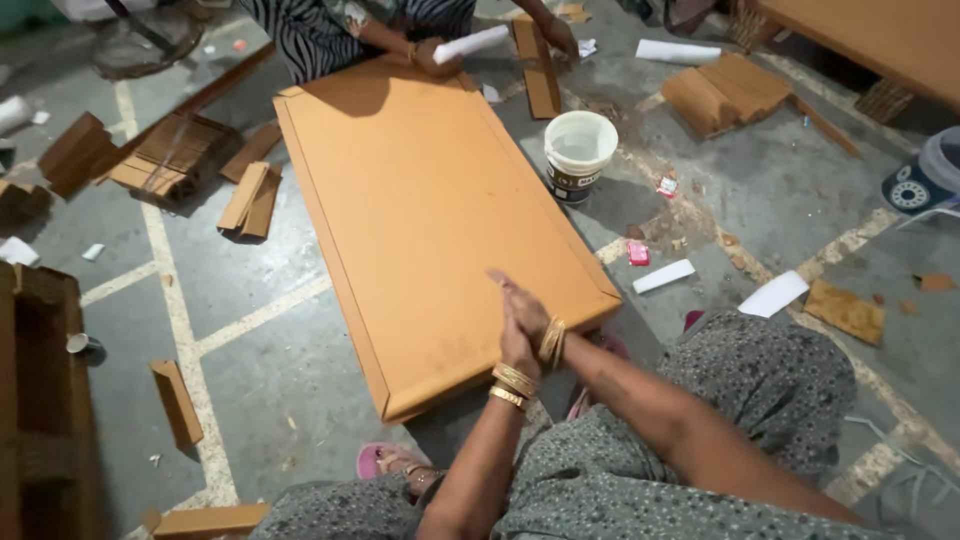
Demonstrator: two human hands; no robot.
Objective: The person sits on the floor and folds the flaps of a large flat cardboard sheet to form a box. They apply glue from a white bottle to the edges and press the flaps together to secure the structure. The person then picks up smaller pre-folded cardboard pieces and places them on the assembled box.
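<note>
One board (430, 210) lies flat on the floor (260, 350); above its near edge the left hand (517, 345) and right hand (522, 305) press palms together, fingers straight, holding nothing. One bucket (578, 155) stands beside it.

Your grey dotted dress (720, 420), gold bangles on your left hand (517, 345) and right hand (528, 315), pink sandal (375, 460) on your near foot

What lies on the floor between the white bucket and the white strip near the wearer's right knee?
In the head view, between the white bucket and the white strip lie two small pink-red scraps amid sawdust on the floor.
</note>
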